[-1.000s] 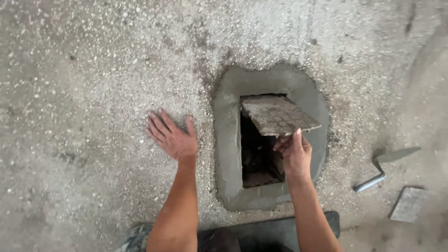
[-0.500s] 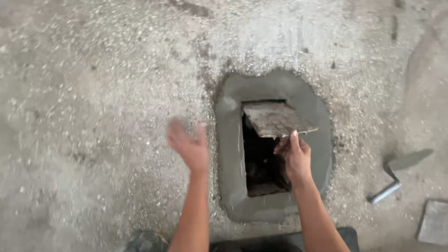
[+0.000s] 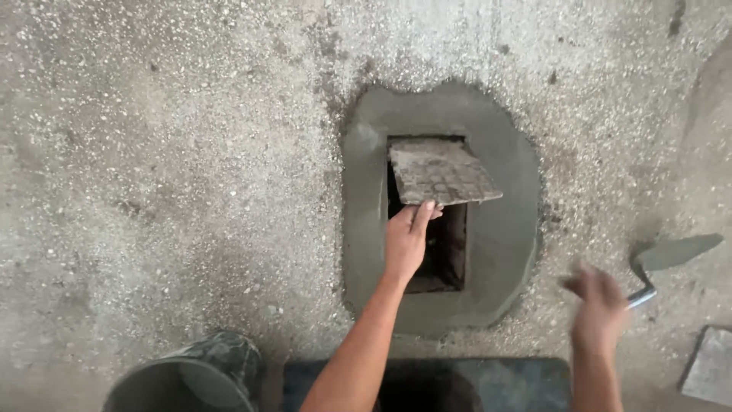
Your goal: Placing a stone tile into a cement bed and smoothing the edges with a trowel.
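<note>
From the head camera, take the rectangular hole (image 3: 438, 244) in the floor (image 3: 168, 152) as your landmark. A smooth ring of wet grey mortar (image 3: 503, 229) surrounds it on every side, and beyond that ring the floor is rough, speckled concrete.

Your left hand (image 3: 406, 240) reaches over the hole's near-left edge. Its grip is closed on the near edge of a square grid-patterned tile (image 3: 442, 172), fingers on top of it. The tile sits tilted across the far end of the hole, its right corner overhanging the mortar, so the near part of the hole stays open and dark; what lies inside it cannot be made out.

Your right hand (image 3: 598, 301) is well to the right of the hole, past the mortar ring, and blurred. Its grip is released, fingers spread, holding nothing. Just beside it, further right, lies a trowel (image 3: 667, 259) with a grey-coated blade on the floor.

Below and left of the hole stands a dark bucket (image 3: 191, 378), cut by the frame edge; its inside looks grey-smeared, contents unclear. Directly below the hole lies a dark flat pad (image 3: 488, 378). At the far lower right, a pale flat slab (image 3: 709, 366) rests on the floor.
</note>
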